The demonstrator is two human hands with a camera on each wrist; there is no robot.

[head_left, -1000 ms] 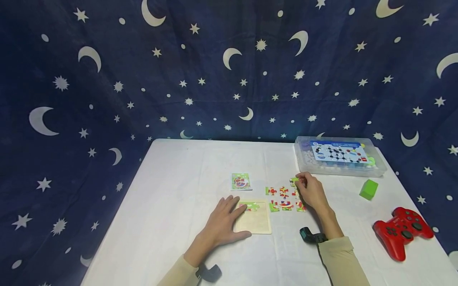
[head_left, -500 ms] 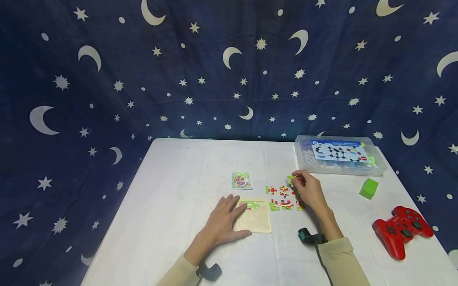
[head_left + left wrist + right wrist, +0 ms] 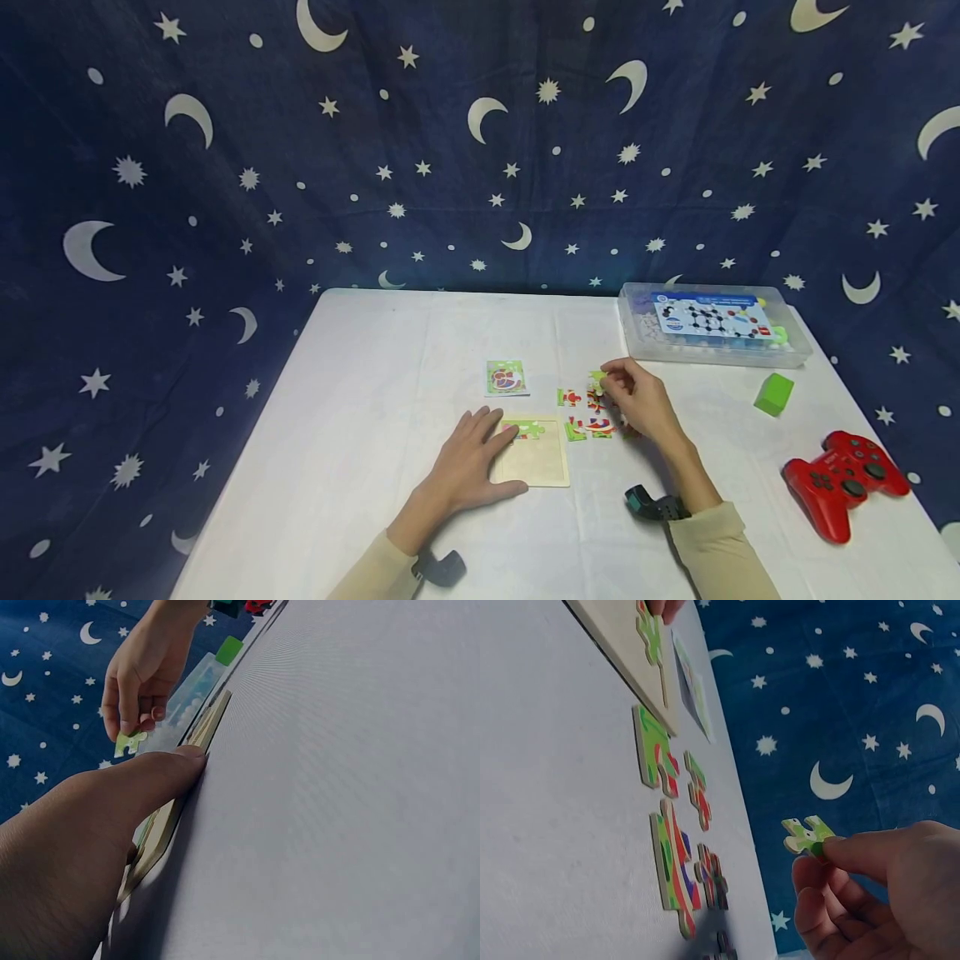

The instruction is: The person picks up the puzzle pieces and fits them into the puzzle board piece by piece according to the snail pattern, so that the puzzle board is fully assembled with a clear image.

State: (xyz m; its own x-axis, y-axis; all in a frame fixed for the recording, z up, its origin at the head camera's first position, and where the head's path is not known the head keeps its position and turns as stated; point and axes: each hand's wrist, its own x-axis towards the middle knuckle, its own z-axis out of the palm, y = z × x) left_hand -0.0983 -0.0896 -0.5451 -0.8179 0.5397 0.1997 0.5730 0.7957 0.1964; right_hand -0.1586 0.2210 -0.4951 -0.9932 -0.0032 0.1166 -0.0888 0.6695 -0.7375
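Between thumb and fingertips my right hand (image 3: pixel 643 402) pinches a green jigsaw puzzle piece (image 3: pixel 808 836), lifted above the table in the right wrist view. Below and left of that hand, several red, green and white puzzle pieces (image 3: pixel 600 427) lie in loose rows on the table. My left hand (image 3: pixel 468 465) rests with spread fingers over the left side of a shallow wooden puzzle tray (image 3: pixel 542 468). Its thumb lies along the tray's edge in the left wrist view. Joined green pieces (image 3: pixel 531 429) sit along the tray's far side, partly covered by the left fingers.
Behind the tray lies a small picture card (image 3: pixel 506 378). A clear plastic box (image 3: pixel 637 346) with a blue label stands at the back right. Nearer on the right are a green block (image 3: pixel 774 394) and a red game controller (image 3: pixel 847 485). A star-patterned cloth (image 3: pixel 420 150) hangs behind.
My right hand has lifted the green puzzle piece from the back right of the loose pieces and carried it a little left. My left hand has stayed on the tray.
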